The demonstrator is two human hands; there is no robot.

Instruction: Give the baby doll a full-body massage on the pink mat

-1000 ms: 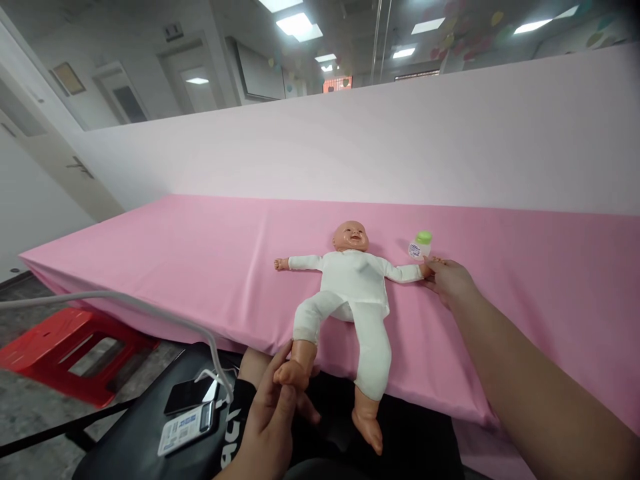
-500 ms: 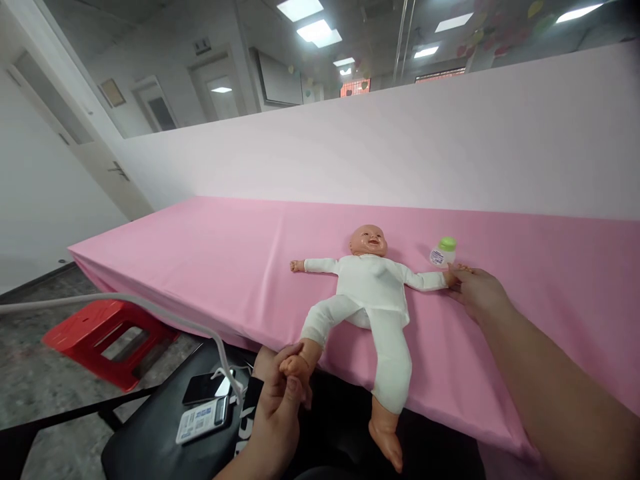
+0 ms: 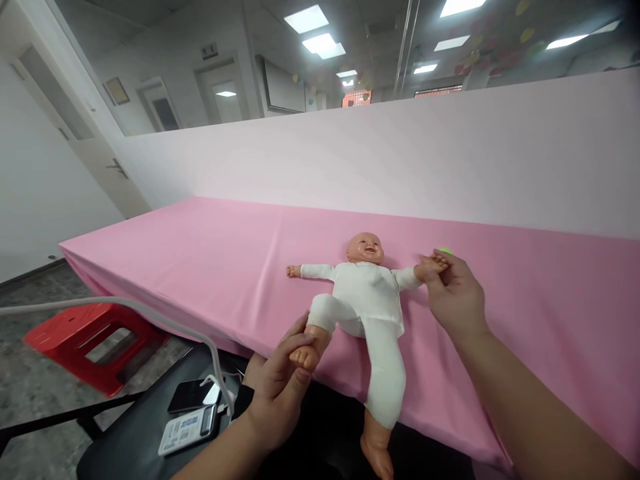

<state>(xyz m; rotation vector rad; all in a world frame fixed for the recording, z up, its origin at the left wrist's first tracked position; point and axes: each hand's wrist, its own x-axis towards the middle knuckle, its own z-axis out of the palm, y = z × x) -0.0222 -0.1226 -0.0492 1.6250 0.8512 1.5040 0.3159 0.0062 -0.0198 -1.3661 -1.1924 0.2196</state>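
Note:
A baby doll [image 3: 367, 293] in white clothing lies face up on the pink-covered table [image 3: 210, 267], its head toward the wall. My left hand [image 3: 280, 383] is closed around the doll's foot on the left of the view, and that leg is bent at the knee. With my right hand [image 3: 455, 290] I grip the doll's hand on the right of the view, holding it raised off the cloth. The doll's other leg hangs over the table's near edge, and its other arm stretches out flat. Behind my right fingers, only the green cap of a small bottle [image 3: 445, 251] shows.
A black chair [image 3: 135, 427] at the lower left bears a phone [image 3: 193, 396] and a power bank [image 3: 187, 430]. A white cable [image 3: 150, 308] arcs across to them. Beyond it stands a red stool [image 3: 95, 340]. A white wall with glass above borders the table's far side.
My right hand has lifted the doll's hand and drawn it inward, now covering most of the bottle. My left hand has pushed the foot up, bending the knee more. The view has shifted slightly.

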